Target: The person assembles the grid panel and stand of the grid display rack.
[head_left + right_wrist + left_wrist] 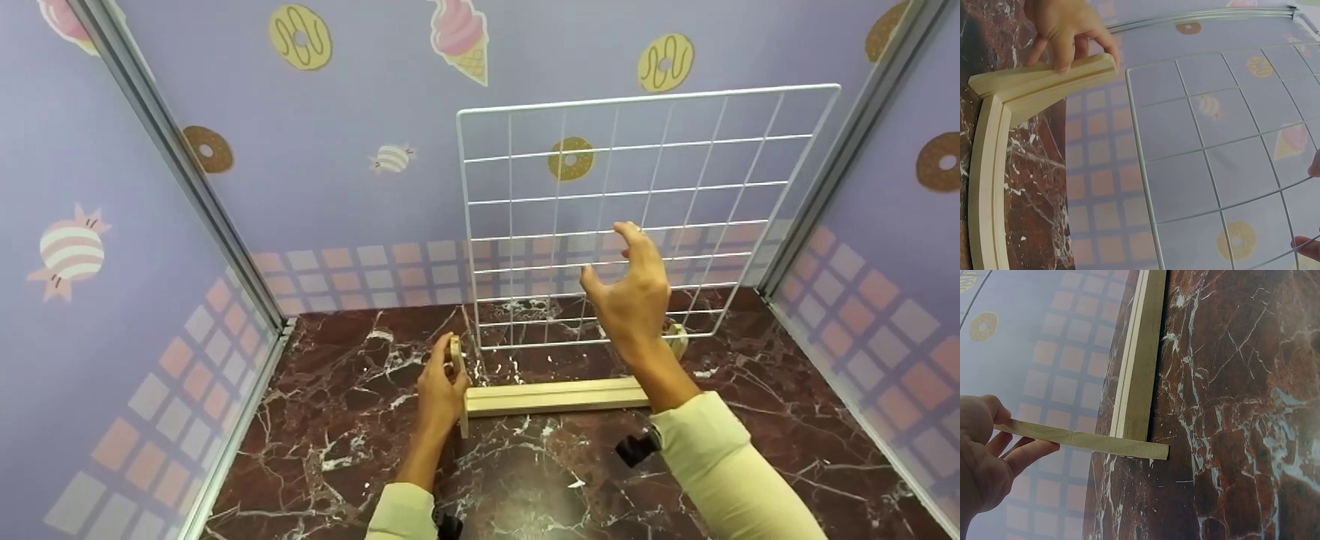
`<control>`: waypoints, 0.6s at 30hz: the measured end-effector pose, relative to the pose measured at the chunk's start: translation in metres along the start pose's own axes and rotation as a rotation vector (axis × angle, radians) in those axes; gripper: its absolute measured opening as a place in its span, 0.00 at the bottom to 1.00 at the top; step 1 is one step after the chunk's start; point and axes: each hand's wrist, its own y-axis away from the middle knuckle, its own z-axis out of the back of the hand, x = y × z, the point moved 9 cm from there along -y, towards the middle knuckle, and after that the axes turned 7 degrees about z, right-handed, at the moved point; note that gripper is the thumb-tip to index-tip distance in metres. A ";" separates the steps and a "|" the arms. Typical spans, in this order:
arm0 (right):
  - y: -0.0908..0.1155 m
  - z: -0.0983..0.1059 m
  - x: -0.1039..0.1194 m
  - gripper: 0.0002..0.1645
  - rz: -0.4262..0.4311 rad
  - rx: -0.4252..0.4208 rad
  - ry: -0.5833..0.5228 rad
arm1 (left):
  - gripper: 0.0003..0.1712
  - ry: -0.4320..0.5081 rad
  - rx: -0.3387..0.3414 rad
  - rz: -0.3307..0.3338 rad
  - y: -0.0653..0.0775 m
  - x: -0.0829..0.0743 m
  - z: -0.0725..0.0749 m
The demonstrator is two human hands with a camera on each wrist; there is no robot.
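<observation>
My left hand (440, 394) grips the upper part of an upright wooden side piece (1084, 439), thumb on one side and fingers on the other. That piece joins the left end of a pale wooden bar (555, 397) lying on the marbled surface; a second wooden side piece (1044, 84) rises from its right end. Behind the bar a white wire grid (600, 196) stands tilted. My right hand (636, 300) is in front of the grid's lower right half, thumb and index finger spread apart. In the right wrist view only its fingertips (1314, 164) show, overlapping the wires.
A dark red marbled surface (322, 450) lies under everything. Purple patterned panels (337, 195) enclose it at the back and both sides, with metal corner posts (180, 161) between them. Dark wrist devices (637, 448) sit at the cuffs.
</observation>
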 end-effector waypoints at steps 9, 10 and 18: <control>-0.001 -0.018 0.011 0.36 0.032 0.038 -0.014 | 0.39 -0.022 -0.020 -0.031 0.001 -0.003 0.002; 0.000 -0.019 0.012 0.36 0.034 0.040 -0.017 | 0.39 -0.028 -0.023 -0.033 0.001 -0.003 0.002; 0.001 -0.029 0.015 0.36 0.020 0.030 -0.026 | 0.39 -0.013 -0.008 -0.008 0.002 -0.003 0.003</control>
